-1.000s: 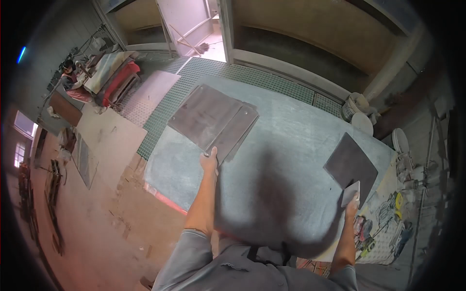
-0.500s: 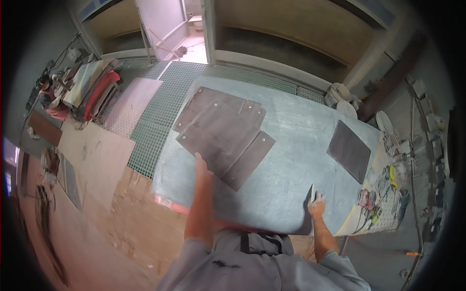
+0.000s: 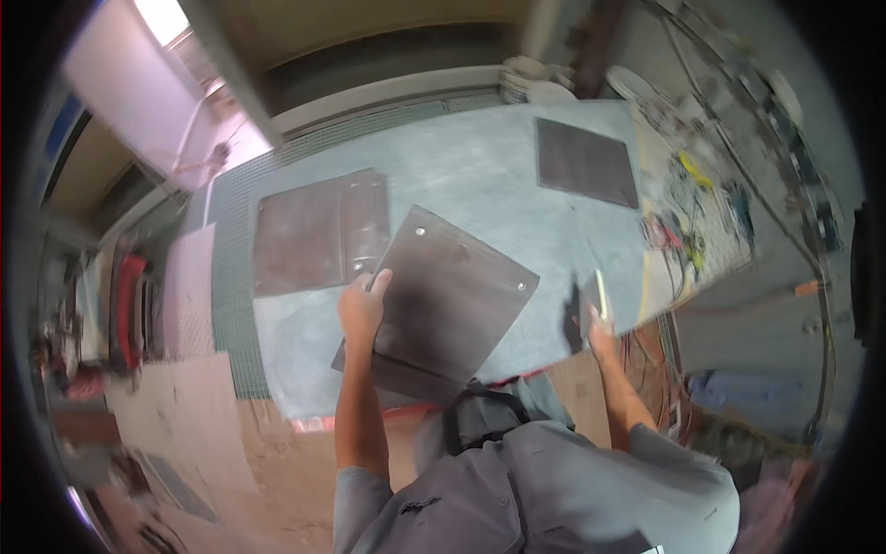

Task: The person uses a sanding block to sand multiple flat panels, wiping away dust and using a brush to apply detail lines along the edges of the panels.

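My left hand is closed on the left edge of a dark brown flat panel, thumb on top. The panel is tilted over the table's near side, with shiny round fittings at its corners and a fold line across its lower part. Left of it a similar brown panel lies flat on the table. My right hand, near the table's right front edge, is closed round a thin flat piece with a pale yellowish edge, held upright. Its exact kind I cannot make out.
The pale blue-grey table also bears a plain dark panel at the far right. Beyond its right end are cables and small tools. White buckets stand behind it. A green floor grating runs along the left.
My left hand has lifted the upper brown panel off the other and brought it right and nearer to me. My right hand still holds the thin piece. The view has turned.
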`<state>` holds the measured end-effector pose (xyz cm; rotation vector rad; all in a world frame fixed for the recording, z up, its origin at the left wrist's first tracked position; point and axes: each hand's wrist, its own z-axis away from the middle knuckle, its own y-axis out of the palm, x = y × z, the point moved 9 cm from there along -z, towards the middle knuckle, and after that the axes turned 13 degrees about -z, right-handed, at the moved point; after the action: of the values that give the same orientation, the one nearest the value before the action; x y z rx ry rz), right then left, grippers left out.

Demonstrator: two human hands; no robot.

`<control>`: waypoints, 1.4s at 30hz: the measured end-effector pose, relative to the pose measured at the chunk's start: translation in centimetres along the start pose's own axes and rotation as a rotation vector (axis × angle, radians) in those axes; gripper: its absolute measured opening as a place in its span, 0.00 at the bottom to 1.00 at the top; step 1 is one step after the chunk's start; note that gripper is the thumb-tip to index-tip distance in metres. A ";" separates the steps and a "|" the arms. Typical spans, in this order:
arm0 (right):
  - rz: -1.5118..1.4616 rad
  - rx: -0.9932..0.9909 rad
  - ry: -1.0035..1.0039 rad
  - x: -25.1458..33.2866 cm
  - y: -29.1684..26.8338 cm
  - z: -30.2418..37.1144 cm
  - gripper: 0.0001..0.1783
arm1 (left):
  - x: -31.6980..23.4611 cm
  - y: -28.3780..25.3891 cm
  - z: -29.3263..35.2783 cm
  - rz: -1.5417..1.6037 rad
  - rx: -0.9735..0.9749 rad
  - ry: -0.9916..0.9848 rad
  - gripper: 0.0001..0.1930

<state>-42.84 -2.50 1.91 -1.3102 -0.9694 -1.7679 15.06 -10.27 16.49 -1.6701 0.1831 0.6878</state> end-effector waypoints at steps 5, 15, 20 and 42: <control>0.552 0.196 -0.398 6.8 6.7 2.1 0.37 | -9.2 14.1 -2.8 -0.206 0.382 0.279 0.35; 0.954 0.594 -0.342 -2.4 3.8 7.4 0.47 | -16.4 27.3 8.1 -0.507 0.102 0.576 0.41; 0.840 0.607 -0.246 -1.1 6.7 3.6 0.51 | -17.4 27.5 9.0 -0.616 0.167 0.607 0.44; 0.781 0.507 -0.367 -2.0 2.1 5.8 0.39 | -17.5 28.9 8.1 -0.564 0.263 0.533 0.49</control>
<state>-38.06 1.94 1.41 -1.4200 -0.8470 -0.6552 -15.73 -13.72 0.82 -1.5165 0.1588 -0.2057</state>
